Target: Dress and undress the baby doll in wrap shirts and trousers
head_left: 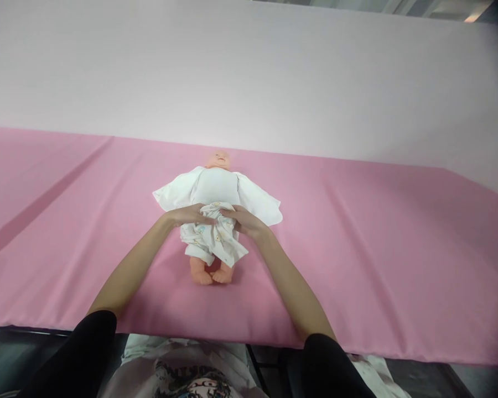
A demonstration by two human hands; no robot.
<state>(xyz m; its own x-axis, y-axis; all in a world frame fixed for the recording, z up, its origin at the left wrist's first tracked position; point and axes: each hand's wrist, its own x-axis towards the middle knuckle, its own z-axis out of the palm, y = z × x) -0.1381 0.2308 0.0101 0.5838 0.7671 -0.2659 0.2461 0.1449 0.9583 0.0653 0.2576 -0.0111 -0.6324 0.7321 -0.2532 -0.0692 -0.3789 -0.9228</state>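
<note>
A baby doll (218, 161) lies on its back, head at the far side and bare feet (222, 276) toward me. Its white top (216, 186) has both sleeves spread out sideways. Bunched over the doll's hips and upper legs are white baby pants (218, 235) with a small coloured print. My left hand (191, 214) grips the pants' waist from the left side, fingers partly sunk in the folds. On the right side of the waist, my right hand (244, 219) holds the cloth between thumb and fingers. The loose fabric hides the doll's thighs.
A pink padded cover (357, 249) spreads beneath the doll and reaches the near edge. Behind it rises a plain white wall or panel (249, 77). Dark seat-like surfaces (14, 359) show below the near edge.
</note>
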